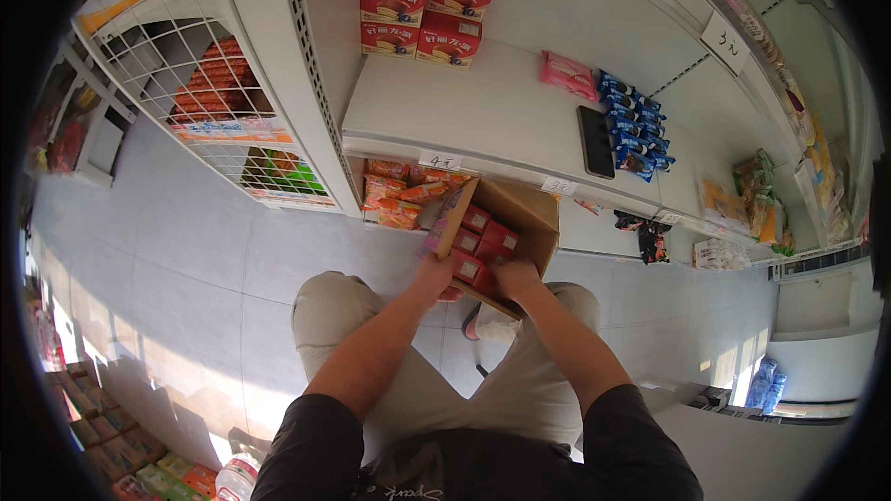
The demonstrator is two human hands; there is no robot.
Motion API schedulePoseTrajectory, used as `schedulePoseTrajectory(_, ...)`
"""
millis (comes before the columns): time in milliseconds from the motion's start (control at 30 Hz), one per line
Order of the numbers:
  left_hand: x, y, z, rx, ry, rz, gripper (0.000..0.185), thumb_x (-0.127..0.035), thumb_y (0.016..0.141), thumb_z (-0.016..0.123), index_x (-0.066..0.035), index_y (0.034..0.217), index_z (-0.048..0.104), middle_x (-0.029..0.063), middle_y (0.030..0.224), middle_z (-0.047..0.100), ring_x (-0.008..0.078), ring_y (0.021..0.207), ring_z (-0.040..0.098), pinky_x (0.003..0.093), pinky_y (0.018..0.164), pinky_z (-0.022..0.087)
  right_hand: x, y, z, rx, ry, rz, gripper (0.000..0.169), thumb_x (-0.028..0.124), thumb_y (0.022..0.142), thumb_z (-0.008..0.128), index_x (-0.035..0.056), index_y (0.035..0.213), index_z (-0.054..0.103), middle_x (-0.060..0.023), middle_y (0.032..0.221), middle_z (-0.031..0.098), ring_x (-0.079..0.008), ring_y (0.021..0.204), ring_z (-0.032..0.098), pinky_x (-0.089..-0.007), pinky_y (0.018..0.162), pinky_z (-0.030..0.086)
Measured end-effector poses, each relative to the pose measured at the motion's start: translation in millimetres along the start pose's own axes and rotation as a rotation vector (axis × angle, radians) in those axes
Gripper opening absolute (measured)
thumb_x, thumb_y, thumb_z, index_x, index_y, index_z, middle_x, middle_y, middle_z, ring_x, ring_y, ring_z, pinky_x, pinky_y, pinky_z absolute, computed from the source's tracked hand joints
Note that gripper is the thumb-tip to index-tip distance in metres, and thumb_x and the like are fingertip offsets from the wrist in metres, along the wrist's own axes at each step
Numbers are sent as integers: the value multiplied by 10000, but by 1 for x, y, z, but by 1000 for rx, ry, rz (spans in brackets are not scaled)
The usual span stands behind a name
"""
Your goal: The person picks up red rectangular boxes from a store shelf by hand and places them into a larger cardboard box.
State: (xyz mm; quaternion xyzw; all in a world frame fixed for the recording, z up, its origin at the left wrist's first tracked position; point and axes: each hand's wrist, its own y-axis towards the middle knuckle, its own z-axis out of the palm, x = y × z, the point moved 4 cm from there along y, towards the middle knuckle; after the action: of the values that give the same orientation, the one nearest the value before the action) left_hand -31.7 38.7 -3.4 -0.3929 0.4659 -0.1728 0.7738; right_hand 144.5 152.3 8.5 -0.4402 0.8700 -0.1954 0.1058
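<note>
An open cardboard carton (537, 217) is tilted between my knees, against the front of the shelf unit. Inside it sit several small red boxes (480, 243). My left hand (436, 280) grips the carton's near left edge, thumb over the rim and fingers underneath. Reaching into the right side of the carton, my right hand (514, 280) is at the red boxes. Its fingertips are hidden, so I cannot tell whether it grips one. Similar red boxes of pies (449, 40) are stacked on the shelf at the upper left.
The white shelf (445, 104) holds a black phone (596, 142), blue snack packs (635, 126) and a pink packet (569, 74). Orange snack bags (397, 196) lie on the lower shelf. A white wire rack (209, 76) stands left. Handwritten price tags (440, 161) line the shelf edge.
</note>
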Motion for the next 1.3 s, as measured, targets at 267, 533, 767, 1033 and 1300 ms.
schedulePoseTrajectory(267,8,-2,12,19,-52,-71,610,-517,994,539,-88,1379,338,210,898,665,321,568,704,418,478,610,11,-14,-195,-985,313,-367,196,20,756,722,119,925,704,-44,853,671,-284,861,640,-409,814,513)
schedulePoseTrajectory(533,-5,-5,14,10,-36,-73,594,-499,982,562,-122,1373,322,205,935,667,313,579,702,405,461,588,-7,97,-319,-1105,214,-199,496,106,817,726,107,1299,607,-150,1347,548,-383,1214,508,-470,1019,453)
schedulePoseTrajectory(767,-12,-6,15,-23,21,-105,538,-474,986,537,-146,1380,374,175,976,677,282,586,699,391,477,592,20,181,-355,-1124,-127,-20,707,247,819,770,94,1449,487,-259,1559,362,-506,1440,295,-614,1160,299)
schedulePoseTrajectory(1033,-8,4,19,-36,-3,-81,607,-498,939,586,-79,1325,377,190,874,675,307,535,680,426,461,583,4,190,-340,-1021,243,-87,531,160,811,787,72,1257,513,-224,1455,420,-432,1199,570,-481,975,516)
schedulePoseTrajectory(1300,-12,0,18,-58,-2,-112,587,-469,935,574,-72,1318,371,189,868,676,322,540,676,456,485,586,3,86,-302,-1240,801,-148,708,32,843,756,35,1411,334,-194,1331,412,-309,1175,595,-367,963,533)
